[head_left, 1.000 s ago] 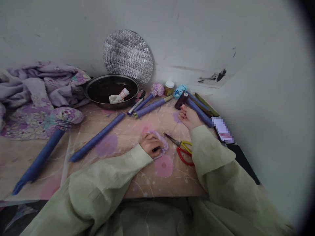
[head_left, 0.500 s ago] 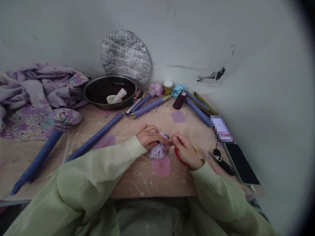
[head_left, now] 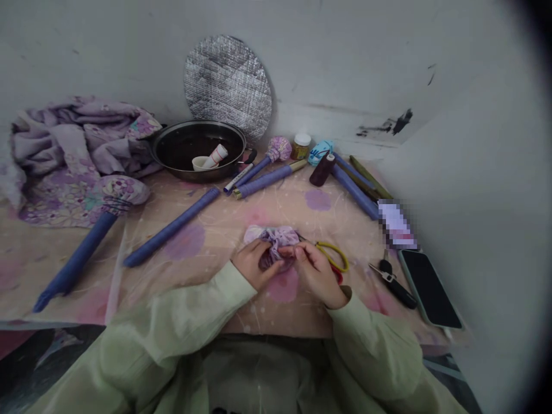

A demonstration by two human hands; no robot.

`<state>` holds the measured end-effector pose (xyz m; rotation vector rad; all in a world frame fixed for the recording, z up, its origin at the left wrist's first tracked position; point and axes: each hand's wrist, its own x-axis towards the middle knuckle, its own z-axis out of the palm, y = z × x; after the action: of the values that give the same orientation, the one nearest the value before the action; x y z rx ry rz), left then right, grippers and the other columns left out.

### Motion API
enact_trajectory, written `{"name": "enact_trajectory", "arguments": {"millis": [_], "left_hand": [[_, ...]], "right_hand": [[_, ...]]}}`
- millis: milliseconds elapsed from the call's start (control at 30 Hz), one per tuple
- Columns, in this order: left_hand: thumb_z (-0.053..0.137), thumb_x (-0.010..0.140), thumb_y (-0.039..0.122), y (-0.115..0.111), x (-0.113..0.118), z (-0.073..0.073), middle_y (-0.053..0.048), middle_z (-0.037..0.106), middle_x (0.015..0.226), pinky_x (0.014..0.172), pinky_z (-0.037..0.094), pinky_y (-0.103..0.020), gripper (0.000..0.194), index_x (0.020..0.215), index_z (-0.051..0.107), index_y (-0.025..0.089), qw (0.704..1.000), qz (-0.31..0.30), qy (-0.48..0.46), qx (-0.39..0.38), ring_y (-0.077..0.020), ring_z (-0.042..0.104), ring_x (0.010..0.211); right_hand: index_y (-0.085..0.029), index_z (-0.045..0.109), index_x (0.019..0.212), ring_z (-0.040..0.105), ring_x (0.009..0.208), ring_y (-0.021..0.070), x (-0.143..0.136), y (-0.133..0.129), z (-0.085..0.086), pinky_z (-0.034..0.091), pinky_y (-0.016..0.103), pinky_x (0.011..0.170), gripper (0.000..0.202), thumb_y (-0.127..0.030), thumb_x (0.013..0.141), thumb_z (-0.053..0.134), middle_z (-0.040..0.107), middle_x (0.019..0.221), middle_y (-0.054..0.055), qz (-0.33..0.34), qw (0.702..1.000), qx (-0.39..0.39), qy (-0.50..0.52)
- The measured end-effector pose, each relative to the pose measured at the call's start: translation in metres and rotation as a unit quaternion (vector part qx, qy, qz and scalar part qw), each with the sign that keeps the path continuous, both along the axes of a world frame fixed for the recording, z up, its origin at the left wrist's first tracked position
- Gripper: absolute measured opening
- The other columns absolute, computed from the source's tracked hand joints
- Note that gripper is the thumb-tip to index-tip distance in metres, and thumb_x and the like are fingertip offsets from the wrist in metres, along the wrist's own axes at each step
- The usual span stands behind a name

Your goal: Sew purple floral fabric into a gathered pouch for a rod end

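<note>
My left hand (head_left: 254, 263) is closed around a gathered piece of light purple floral cloth (head_left: 282, 237), which bunches up above the fingers. Close against the cloth's right side, my right hand (head_left: 317, 270) has its thumb and forefinger pinched together; what lies between them is too small to make out. Scissors with yellow and red handles (head_left: 334, 253) rest on the table partly behind the right hand, the red loop mostly covered.
Blue-wrapped sticks (head_left: 172, 227) lie about, one topped by a cloth-covered head (head_left: 123, 191). Behind stand a black pan (head_left: 172, 169), a jar (head_left: 301, 148) and a dark thread cone (head_left: 322, 171). Keys (head_left: 394, 284) and a phone (head_left: 431, 287) lie at right, crumpled floral cloth (head_left: 64, 149) at left.
The cloth has turned in my left hand, its gathered folds now facing up and away. My left hand has moved lower, beneath the cloth. More of the scissors' yellow handle shows. The view has shifted slightly.
</note>
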<state>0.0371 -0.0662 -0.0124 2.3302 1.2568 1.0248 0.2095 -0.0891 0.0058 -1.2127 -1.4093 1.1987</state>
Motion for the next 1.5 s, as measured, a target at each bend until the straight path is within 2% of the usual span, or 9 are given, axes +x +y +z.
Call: {"name": "enact_trajectory", "arguments": {"millis": [167,267,367,500,600,700,967,1500], "left_hand": [[0.056,0.081,0.035,0.015,-0.002,0.006,-0.012,0.062,0.088,0.074,0.053,-0.035,0.026,0.090,0.062,0.012,0.996,-0.035,-0.060,0.049,-0.0206,0.061,0.083],[0.057,0.081,0.032,0.021,-0.005,0.005,-0.011,0.065,0.089,0.075,0.053,-0.033,0.021,0.088,0.063,0.013,0.993,-0.064,-0.078,0.062,-0.0197,0.063,0.084],[0.058,0.080,0.033,0.023,-0.006,-0.001,-0.010,0.068,0.085,0.074,0.053,-0.034,0.020,0.087,0.063,0.015,0.993,-0.080,-0.069,0.060,-0.0203,0.064,0.081],[0.060,0.078,0.034,0.019,-0.006,-0.008,-0.009,0.070,0.082,0.067,0.053,-0.030,0.020,0.086,0.064,0.015,0.993,-0.079,-0.083,0.036,-0.0185,0.065,0.075],[0.064,0.075,0.034,0.015,-0.007,-0.008,-0.008,0.070,0.080,0.064,0.053,-0.027,0.021,0.084,0.064,0.015,0.993,-0.048,-0.110,0.005,-0.0165,0.065,0.071],[0.066,0.073,0.033,0.012,-0.007,-0.006,-0.007,0.070,0.078,0.065,0.054,-0.027,0.019,0.081,0.063,0.016,0.991,-0.025,-0.130,-0.009,-0.0156,0.065,0.070],[0.063,0.072,0.018,0.012,-0.006,0.000,-0.009,0.070,0.080,0.072,0.056,-0.028,0.008,0.079,0.061,0.014,0.981,-0.053,-0.182,0.033,-0.0159,0.067,0.076],[0.062,0.072,0.014,0.012,-0.007,0.004,-0.009,0.069,0.077,0.070,0.056,-0.026,0.007,0.078,0.062,0.013,0.981,-0.045,-0.184,0.036,-0.0147,0.067,0.072]], "right_hand": [[-0.021,0.054,0.082,0.063,0.090,0.0175,-0.008,-0.014,0.009,0.050,0.035,0.081,0.021,-0.037,0.088,0.043,0.069,0.097,0.007,-0.038,0.998,0.021,0.038],[-0.020,0.056,0.083,0.063,0.082,0.0162,-0.012,-0.018,0.014,0.051,0.033,0.076,0.020,-0.036,0.088,0.044,0.068,0.091,0.007,-0.079,0.996,0.017,0.049],[-0.019,0.056,0.077,0.061,0.065,0.0135,-0.016,-0.021,0.010,0.050,0.028,0.063,0.022,-0.036,0.087,0.046,0.065,0.074,0.004,-0.115,0.993,0.002,0.034],[-0.019,0.055,0.071,0.051,0.049,0.0107,-0.020,-0.026,0.002,0.042,0.023,0.050,0.024,-0.036,0.085,0.049,0.053,0.053,-0.002,-0.110,0.993,-0.019,-0.044],[-0.018,0.059,0.076,0.050,0.051,0.0106,-0.023,-0.029,-0.001,0.040,0.023,0.051,0.022,-0.035,0.084,0.049,0.055,0.056,-0.002,-0.112,0.986,-0.013,-0.126],[-0.017,0.062,0.080,0.052,0.055,0.0111,-0.026,-0.030,0.000,0.041,0.024,0.054,0.022,-0.035,0.084,0.049,0.058,0.061,0.000,-0.115,0.981,-0.001,-0.157],[-0.018,0.063,0.078,0.055,0.056,0.0122,-0.033,-0.026,0.006,0.043,0.024,0.053,0.019,-0.031,0.083,0.050,0.062,0.064,0.000,-0.113,0.982,0.017,-0.147],[-0.018,0.062,0.073,0.051,0.052,0.0112,-0.037,-0.023,0.009,0.040,0.024,0.050,0.020,-0.029,0.083,0.049,0.057,0.057,-0.001,-0.103,0.986,0.010,-0.132]]}}
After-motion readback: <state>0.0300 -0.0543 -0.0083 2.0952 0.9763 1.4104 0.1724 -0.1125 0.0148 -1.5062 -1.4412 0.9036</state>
